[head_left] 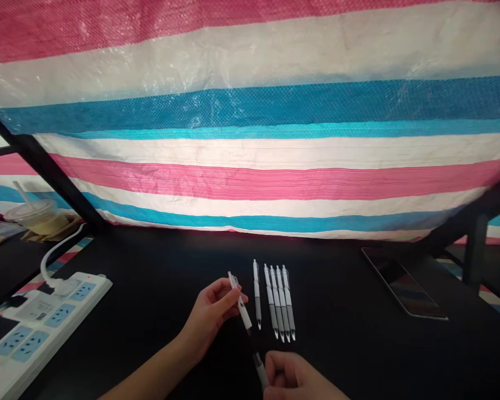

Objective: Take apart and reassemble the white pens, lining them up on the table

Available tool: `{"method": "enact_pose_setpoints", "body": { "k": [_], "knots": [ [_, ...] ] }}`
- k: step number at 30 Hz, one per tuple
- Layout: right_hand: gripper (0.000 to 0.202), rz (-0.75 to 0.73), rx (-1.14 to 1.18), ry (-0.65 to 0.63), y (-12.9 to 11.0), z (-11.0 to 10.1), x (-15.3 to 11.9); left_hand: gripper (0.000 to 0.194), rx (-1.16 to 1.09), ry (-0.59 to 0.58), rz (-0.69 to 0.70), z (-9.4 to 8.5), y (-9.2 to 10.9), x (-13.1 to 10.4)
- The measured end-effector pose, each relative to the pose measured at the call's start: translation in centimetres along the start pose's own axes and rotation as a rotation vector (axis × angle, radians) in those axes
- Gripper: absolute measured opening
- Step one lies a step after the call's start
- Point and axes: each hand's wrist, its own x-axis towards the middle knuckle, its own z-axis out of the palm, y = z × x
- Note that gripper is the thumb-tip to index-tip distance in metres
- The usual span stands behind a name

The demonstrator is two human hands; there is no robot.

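Observation:
My left hand (216, 308) pinches the white upper barrel (244, 313) of a pen, its clicker end pointing up and away. Below it, my right hand (289, 375) grips the pen's grey lower part (261, 373). Between these two parts a dark, thin refill section (255, 347) shows, so the barrel and grip are apart. Just beyond my hands, a single white and grey pen (256, 294) lies on the black table (337, 355). To its right several similar pens (280, 303) lie side by side, tips toward me.
A white power strip (54, 328) with a plugged-in cable lies at the left. At the right rests a dark phone (404, 283). A lidded plastic cup (37, 215) stands at the far left. Striped sheeting (250, 183) hangs behind the table between black frame bars (58, 178).

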Motion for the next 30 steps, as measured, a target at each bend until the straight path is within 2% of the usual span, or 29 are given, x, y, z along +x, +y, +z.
{"method": "enact_pose_setpoints", "body": {
  "k": [7,19,23,30],
  "knots": [
    [0.048,-0.019,-0.04,-0.02,0.0,-0.2,0.0,0.023,-0.04,0.077,0.026,-0.3,0.3,0.6],
    [0.047,0.012,-0.015,-0.008,0.6,-0.2,0.3,0.025,-0.12,0.14,0.006,-0.8,0.4,1.0],
    [0.045,0.017,0.027,0.031,0.5,0.0,0.1,0.021,-0.1,0.091,-0.02,-0.5,-0.1,0.7],
    [0.035,-0.006,0.112,0.131,0.2,0.9,-0.4,0.021,0.06,-0.112,-0.064,0.8,-1.0,-0.7]
  ]
}}
